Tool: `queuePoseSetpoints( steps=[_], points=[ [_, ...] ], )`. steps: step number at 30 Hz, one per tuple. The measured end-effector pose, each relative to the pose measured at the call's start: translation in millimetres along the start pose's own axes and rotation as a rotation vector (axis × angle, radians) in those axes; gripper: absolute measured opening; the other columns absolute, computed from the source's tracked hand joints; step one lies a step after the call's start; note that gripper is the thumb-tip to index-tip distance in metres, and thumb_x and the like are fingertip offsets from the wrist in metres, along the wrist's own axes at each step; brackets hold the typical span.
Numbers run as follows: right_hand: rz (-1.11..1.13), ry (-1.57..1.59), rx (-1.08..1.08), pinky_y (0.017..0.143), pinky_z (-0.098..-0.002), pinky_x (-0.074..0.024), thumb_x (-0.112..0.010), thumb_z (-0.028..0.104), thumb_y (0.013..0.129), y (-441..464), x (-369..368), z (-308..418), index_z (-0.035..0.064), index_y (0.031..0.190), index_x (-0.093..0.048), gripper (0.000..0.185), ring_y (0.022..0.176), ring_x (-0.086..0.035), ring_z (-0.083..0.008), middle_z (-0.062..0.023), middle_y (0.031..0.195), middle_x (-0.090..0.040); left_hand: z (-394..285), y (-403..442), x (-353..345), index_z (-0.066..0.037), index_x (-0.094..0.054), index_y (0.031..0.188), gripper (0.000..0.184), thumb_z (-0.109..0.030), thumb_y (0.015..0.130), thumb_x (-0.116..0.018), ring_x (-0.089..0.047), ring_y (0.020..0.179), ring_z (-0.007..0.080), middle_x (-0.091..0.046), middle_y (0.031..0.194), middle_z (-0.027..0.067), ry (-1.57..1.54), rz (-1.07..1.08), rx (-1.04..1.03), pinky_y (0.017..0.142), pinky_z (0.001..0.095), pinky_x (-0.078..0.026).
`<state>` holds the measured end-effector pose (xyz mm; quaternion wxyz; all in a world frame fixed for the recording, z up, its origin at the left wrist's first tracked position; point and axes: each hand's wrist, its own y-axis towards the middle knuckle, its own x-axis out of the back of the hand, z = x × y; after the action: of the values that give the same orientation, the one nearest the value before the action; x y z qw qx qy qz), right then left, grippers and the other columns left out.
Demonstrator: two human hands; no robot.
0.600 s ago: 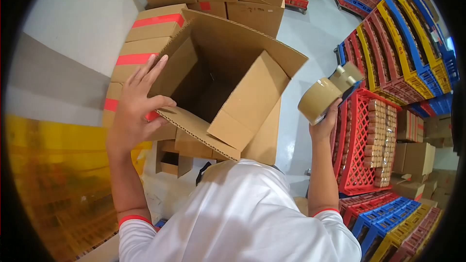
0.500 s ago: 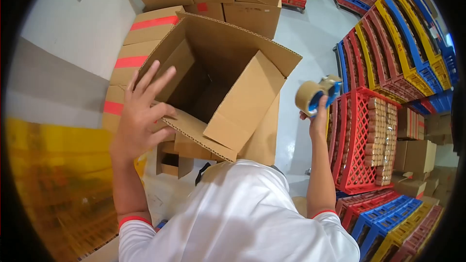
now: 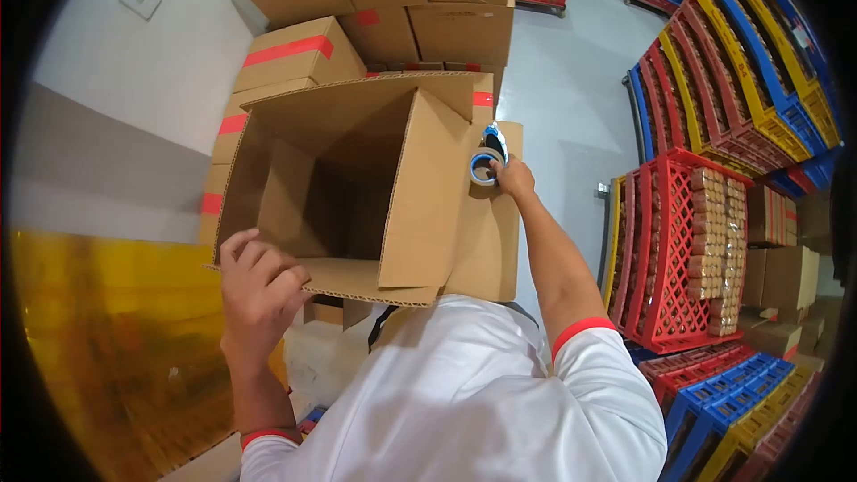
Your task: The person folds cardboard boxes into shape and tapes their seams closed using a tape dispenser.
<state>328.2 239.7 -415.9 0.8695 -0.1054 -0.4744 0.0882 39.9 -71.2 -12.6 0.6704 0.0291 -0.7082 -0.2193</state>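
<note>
An open cardboard box (image 3: 427, 192) stands in front of me with its mouth towards me and its inside in shadow. My left hand (image 3: 261, 278) is at its near left corner, fingers curled over the edge of the near flap. To the right of the box, my right hand (image 3: 516, 180) grips a tape dispenser (image 3: 487, 161) with blue parts and a roll of tape on it. The dispenser is over a brown cardboard surface (image 3: 486, 250) beside the box; whether it touches that surface I cannot tell.
Stacked cartons (image 3: 460, 36) with red tape rise behind the box and to its left. On the right stand piles of coloured crates, with a red crate (image 3: 665, 259) of packed goods nearest. A yellow see-through sheet (image 3: 134, 330) hangs at lower left.
The box has turned and shifted left and towards me. My right hand has brought the tape dispenser left, close to the box. My left hand has lowered, its fingers curling onto the flap.
</note>
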Motion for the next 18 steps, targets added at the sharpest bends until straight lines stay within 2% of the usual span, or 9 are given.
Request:
queuePoseSetpoints(
  steps=[2,3,5,7,10,11,12,14,18],
  points=[
    [0.129,-0.093,0.008,0.097,-0.0517,-0.0554,-0.070,0.054,0.097,-10,20,25,0.0021,0.134,-0.066,0.064,0.118,-0.069,-0.0453,-0.0283,0.121,-0.074,-7,3,-1,-0.011,-0.067,0.080,0.030,-0.015,0.055,-0.085,-0.063,0.083,0.0241,-0.066,0.081,0.0004,-0.017,-0.017,-0.022,0.101,0.0516,-0.048],
    [0.137,-0.099,0.017,0.097,-0.0517,-0.0554,-0.070,0.054,0.097,-22,31,40,0.0021,0.134,-0.066,0.064,0.118,-0.069,-0.0453,-0.0283,0.121,-0.074,-9,4,-2,-0.012,-0.065,0.079,0.030,-0.011,0.055,-0.083,-0.064,0.084,0.0239,-0.067,0.081,0.0000,-0.039,-0.042,-0.056,0.102,0.0521,-0.047],
    [-0.360,0.071,0.367,0.102,-0.0480,-0.0542,-0.073,0.048,0.098,-47,53,62,-0.0033,0.143,-0.060,0.069,0.121,-0.069,-0.0423,-0.0273,0.134,-0.069,-4,-4,-8,-0.013,-0.064,0.077,0.029,-0.016,0.056,-0.084,-0.064,0.083,0.0231,-0.067,0.080,-0.0005,-0.053,-0.070,-0.036,0.101,0.0510,-0.047],
    [0.040,0.718,0.425,0.108,-0.0455,-0.0502,-0.074,0.043,0.099,-112,120,98,-0.0015,0.162,-0.040,0.084,0.130,-0.065,-0.0346,-0.0255,0.145,-0.063,-3,-11,-16,-0.014,-0.063,0.076,0.029,-0.020,0.057,-0.085,-0.065,0.082,0.0222,-0.067,0.079,-0.0011,-0.070,-0.093,-0.013,0.100,0.0498,-0.048],
    [0.443,0.839,0.515,0.126,-0.0432,-0.0311,-0.080,0.040,0.096,-218,172,118,-0.0036,0.169,-0.004,0.115,0.158,-0.032,-0.0332,-0.0269,0.170,-0.032,-5,-4,-27,-0.016,-0.062,0.074,0.029,-0.028,0.061,-0.085,-0.063,0.075,0.0213,-0.064,0.073,-0.0019,-0.119,-0.173,-0.098,0.097,0.0478,-0.048],
    [0.445,0.784,0.601,0.131,-0.0432,-0.0228,-0.082,0.039,0.094,-238,174,119,-0.0054,0.168,0.007,0.124,0.164,-0.019,-0.0341,-0.0272,0.176,-0.019,-9,4,-32,-0.016,-0.062,0.073,0.029,-0.029,0.063,-0.084,-0.062,0.073,0.0209,-0.063,0.071,-0.0017,-0.116,-0.220,-0.155,0.095,0.0472,-0.048],
    [0.437,0.784,0.589,0.131,-0.0432,-0.0228,-0.082,0.039,0.094,-246,180,124,-0.0054,0.168,0.007,0.124,0.164,-0.019,-0.0341,-0.0272,0.176,-0.019,-11,10,-35,-0.016,-0.061,0.071,0.029,-0.031,0.064,-0.084,-0.061,0.071,0.0205,-0.062,0.069,-0.0015,-0.115,-0.270,-0.212,0.094,0.0467,-0.048],
    [0.686,0.885,0.465,0.134,-0.0444,-0.0095,-0.086,0.045,0.089,-259,190,128,-0.0096,0.165,0.013,0.137,0.166,0.004,-0.0352,-0.0281,0.177,0.005,-5,15,-36,-0.015,-0.061,0.071,0.028,-0.031,0.065,-0.084,-0.061,0.070,0.0206,-0.062,0.069,-0.0013,-0.135,-0.264,-0.218,0.093,0.0462,-0.049],
    [0.691,0.740,0.450,0.134,-0.0462,-0.0094,-0.088,0.050,0.085,-268,187,126,-0.0088,0.165,0.014,0.143,0.166,0.002,-0.0380,-0.0301,0.177,0.004,1,11,-33,-0.013,-0.062,0.071,0.030,-0.034,0.072,-0.083,-0.060,0.068,0.0212,-0.063,0.069,0.0001,-0.162,-0.234,-0.217,0.089,0.0456,-0.050]
  ],
)
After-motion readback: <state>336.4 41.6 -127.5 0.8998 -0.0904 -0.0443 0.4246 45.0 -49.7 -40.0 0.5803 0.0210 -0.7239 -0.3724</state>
